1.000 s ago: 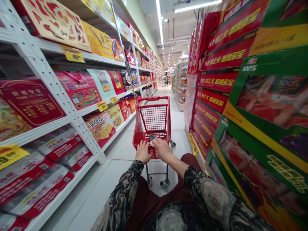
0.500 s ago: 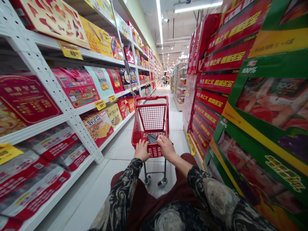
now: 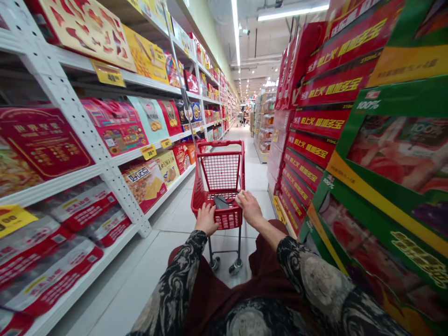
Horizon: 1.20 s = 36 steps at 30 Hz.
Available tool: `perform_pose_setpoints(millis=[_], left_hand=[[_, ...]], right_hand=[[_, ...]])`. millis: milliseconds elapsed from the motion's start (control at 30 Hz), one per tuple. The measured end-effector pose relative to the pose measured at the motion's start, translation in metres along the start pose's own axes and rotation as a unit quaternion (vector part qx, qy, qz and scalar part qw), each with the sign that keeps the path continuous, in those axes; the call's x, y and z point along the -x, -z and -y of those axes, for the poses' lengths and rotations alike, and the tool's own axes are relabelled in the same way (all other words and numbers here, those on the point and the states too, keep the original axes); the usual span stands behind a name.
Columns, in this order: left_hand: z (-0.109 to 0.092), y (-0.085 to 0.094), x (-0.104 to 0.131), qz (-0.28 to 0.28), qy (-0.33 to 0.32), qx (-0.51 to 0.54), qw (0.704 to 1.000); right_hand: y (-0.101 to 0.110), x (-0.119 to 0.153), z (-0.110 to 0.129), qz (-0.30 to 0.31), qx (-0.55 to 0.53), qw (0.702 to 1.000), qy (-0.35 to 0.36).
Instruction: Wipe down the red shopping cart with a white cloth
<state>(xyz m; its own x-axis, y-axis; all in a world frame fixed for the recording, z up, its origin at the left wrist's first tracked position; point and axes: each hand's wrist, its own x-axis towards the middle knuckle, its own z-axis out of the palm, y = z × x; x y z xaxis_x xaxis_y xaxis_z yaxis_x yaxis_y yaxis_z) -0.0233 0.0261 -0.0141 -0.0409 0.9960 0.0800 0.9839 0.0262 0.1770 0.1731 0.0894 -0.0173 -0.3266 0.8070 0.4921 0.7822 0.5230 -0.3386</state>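
Note:
A red shopping cart [image 3: 220, 172] with a mesh basket stands in front of me. My left hand [image 3: 206, 219] rests on the basket's near left rim, its fingers bent over the edge. At the near right corner, my right hand [image 3: 250, 207] has its fingers closed around a small whitish item [image 3: 240, 198], perhaps a crumpled tissue. A dark flat object [image 3: 221, 202] lies inside the basket near the close rim, with what looks like a thin cord beside it.
White shelves [image 3: 108, 186] with boxed goods and yellow price tags run along the left. Stacked red cartons [image 3: 308, 140] and green fruit-print boxes [image 3: 350, 210] rise close on the right. Further down the aisle are a glass-sided display [image 3: 264, 126] and another cart [image 3: 241, 117].
My right hand has shifted right, from over the near rim to the basket's corner, with the whitish item. My left hand stays on the rim. The view has tilted slightly.

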Motion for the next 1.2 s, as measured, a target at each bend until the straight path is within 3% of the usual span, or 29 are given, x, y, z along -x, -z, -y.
perform_pose_setpoints(millis=[167,300,433,533,600,800,900,967,1200], left_hand=[[-0.001,0.003,0.0,0.015,0.004,-0.006,1.0],[0.001,0.003,0.0,0.008,-0.006,0.0,1.0],[0.009,0.0,0.003,-0.027,-0.02,0.026,0.999],[0.02,-0.004,0.009,-0.092,0.064,0.043,0.993],[0.026,-0.005,0.011,-0.095,0.109,0.058,0.988],[0.034,-0.006,0.011,-0.058,0.1,0.084,0.99],[0.037,-0.007,0.012,-0.054,0.089,0.084,0.991],[0.039,-0.008,0.015,-0.054,0.084,0.087,0.991],[0.039,-0.006,0.02,-0.068,0.09,0.118,0.987]], right_hand=[[-0.028,0.009,0.024,0.042,-0.014,0.996,0.08],[-0.029,0.006,0.036,0.055,-0.023,0.991,0.118],[-0.014,0.0,0.02,0.018,-0.01,0.999,0.049],[-0.007,-0.001,0.006,0.0,0.005,1.0,0.012],[-0.011,0.0,0.008,0.011,0.007,1.0,0.017],[-0.039,-0.003,0.069,0.091,-0.001,0.992,0.091],[-0.043,-0.01,0.092,0.11,-0.004,0.987,0.121],[-0.039,-0.013,0.091,0.111,-0.001,0.986,0.124],[-0.019,-0.014,0.052,0.069,0.02,0.996,0.05]])
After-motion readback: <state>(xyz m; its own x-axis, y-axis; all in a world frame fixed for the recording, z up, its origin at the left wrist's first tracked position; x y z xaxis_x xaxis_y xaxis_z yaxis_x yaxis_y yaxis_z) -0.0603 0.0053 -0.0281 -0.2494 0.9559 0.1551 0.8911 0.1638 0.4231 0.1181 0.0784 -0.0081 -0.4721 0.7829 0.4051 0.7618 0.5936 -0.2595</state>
